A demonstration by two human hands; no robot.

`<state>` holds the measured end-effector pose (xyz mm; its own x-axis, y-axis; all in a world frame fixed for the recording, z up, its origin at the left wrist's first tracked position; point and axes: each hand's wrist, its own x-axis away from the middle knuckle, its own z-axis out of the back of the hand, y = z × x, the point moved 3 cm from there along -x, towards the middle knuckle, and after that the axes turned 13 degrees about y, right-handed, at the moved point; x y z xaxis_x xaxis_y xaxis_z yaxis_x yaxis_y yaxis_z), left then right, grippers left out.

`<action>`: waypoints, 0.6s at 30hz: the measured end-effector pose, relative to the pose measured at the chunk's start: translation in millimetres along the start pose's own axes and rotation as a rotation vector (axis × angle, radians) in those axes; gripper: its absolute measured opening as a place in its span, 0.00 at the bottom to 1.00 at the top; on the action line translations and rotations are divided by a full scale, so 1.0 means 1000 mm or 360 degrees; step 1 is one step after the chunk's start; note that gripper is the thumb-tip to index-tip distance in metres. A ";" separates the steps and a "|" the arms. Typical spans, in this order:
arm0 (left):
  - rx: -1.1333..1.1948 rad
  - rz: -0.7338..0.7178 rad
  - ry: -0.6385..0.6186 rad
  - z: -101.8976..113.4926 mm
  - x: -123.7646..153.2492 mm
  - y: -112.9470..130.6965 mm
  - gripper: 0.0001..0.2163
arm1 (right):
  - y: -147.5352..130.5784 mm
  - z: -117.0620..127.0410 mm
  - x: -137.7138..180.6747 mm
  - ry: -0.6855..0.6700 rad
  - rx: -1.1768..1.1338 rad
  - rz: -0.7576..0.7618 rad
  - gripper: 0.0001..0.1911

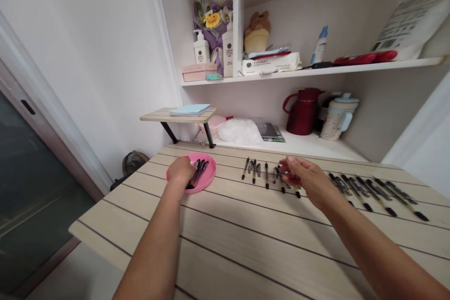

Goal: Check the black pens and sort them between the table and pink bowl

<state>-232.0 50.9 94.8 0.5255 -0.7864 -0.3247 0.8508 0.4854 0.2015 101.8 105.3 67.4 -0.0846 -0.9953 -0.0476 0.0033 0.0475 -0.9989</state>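
Note:
A pink bowl (207,180) sits on the wooden table (246,243) and holds several black pens (198,172). My left hand (182,171) reaches into the bowl, fingers curled down onto the pens. A row of black pens (260,169) lies across the table's far side. My right hand (302,176) hovers over the middle of that row, fingertips pinched around a pen (282,172) there. More pens (379,191) stretch on to the right.
A small wooden riser (179,116) with a blue notebook stands behind the bowl. Shelves at the back hold a red jug (302,110), a speckled kettle (337,117), bottles, a flower bouquet and a plush toy. A glass door is on the left.

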 end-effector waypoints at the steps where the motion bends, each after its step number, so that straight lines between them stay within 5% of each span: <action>1: 0.0067 -0.0099 0.0030 0.000 0.004 0.010 0.10 | -0.001 0.001 -0.001 0.0015 -0.0010 0.0004 0.20; 6: 0.0425 -0.0699 -0.0054 -0.018 0.037 0.080 0.10 | -0.003 0.005 -0.004 0.0084 -0.0033 0.0028 0.16; 8: 0.0445 -0.0772 -0.0121 -0.030 0.047 0.104 0.09 | -0.004 0.006 -0.004 0.0098 -0.0024 0.0023 0.14; 18: 0.0353 -0.0471 -0.0211 -0.076 0.028 0.160 0.14 | -0.003 0.008 -0.010 0.0104 -0.0014 0.0048 0.11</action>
<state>-80.9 135.1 47.8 0.2408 -0.9296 -0.2792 0.9370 0.1476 0.3165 110.3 114.0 70.9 -0.1495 -0.9858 -0.0770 -0.0019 0.0781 -0.9969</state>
